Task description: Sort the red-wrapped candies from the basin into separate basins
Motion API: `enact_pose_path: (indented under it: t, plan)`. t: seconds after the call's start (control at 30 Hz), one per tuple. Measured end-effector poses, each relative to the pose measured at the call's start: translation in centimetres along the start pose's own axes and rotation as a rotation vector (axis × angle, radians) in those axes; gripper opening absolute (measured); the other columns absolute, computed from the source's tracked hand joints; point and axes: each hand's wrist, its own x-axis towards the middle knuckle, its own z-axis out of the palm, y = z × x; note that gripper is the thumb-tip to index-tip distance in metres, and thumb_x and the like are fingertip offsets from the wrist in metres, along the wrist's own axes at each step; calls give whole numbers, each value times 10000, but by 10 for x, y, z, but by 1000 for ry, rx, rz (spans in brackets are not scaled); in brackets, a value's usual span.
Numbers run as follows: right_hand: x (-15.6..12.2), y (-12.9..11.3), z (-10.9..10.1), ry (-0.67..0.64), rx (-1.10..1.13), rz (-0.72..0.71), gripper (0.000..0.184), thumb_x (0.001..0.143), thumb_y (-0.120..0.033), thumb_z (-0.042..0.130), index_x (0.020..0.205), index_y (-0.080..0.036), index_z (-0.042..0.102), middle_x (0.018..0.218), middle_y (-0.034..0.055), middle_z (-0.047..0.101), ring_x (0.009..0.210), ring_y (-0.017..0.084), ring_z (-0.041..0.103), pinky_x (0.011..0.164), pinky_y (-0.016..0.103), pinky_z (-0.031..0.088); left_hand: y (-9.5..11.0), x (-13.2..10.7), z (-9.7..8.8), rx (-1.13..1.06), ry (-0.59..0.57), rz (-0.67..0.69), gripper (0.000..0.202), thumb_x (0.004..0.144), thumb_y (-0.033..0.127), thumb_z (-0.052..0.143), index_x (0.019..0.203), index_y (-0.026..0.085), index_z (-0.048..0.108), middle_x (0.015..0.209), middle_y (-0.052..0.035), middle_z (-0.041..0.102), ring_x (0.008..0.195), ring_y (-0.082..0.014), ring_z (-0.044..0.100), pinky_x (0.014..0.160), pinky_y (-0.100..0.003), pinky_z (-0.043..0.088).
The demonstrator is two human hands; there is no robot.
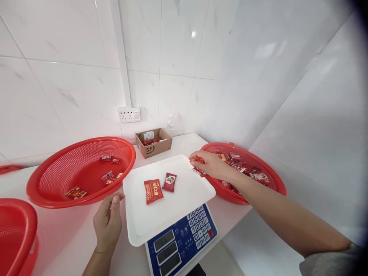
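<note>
My right hand [211,165] is closed on red snack packets [197,160], over the right edge of a white weighing tray [175,214]. Its fingers partly cover the packets. A bright red packet [153,191] and a smaller dark red packet [169,182] lie flat on the tray. Beside the tray's left edge is my left hand [108,220], its fingers curled in and the thumb on top; I see nothing in it. Under the tray stands a blue weighing scale [184,234] with number keys and displays.
To the right, a red basket [276,174] holds many packets. Another red basket [126,147], at the left, has several packets. More red baskets [28,211] fill the far left. Behind the tray stand a cardboard box [158,148] and a clear bottle [170,125], near the tiled wall.
</note>
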Motion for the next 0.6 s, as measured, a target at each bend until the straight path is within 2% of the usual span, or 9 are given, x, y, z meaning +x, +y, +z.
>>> enact_pose_path:
  t: [0.1,0.27,0.47,0.6]
  plan:
    - [-5,-5,2,10,33,-28,157,843,-237,504,963,-213,602,1005,40,635,860,158,602,765,309,485,1,-1,0,12,15,1,296,834,403,420,790,199,630,818,-47,692,813,-209,647,715,-308,518]
    - [-7,-17,18,-34,48,-174,210,855,-210,477,1032,-210,590,1115,61,574,970,159,578,860,330,467,0,0,-1,-2,43,-9,307,845,396,406,795,198,635,811,-43,689,812,-203,645,732,-307,515]
    - [-3,-21,26,-31,143,-212,280,845,-144,444,1089,-194,573,1149,75,527,855,129,586,788,328,524,-1,1,-1,4,47,-29,316,847,403,399,789,195,630,807,-43,685,803,-197,643,733,-303,514]
    - [-4,-26,37,-187,365,-135,298,849,-136,421,1093,-218,570,1151,58,515,780,99,587,673,280,570,-2,0,0,10,31,-27,312,848,401,403,791,198,633,813,-43,687,814,-201,643,734,-308,515]
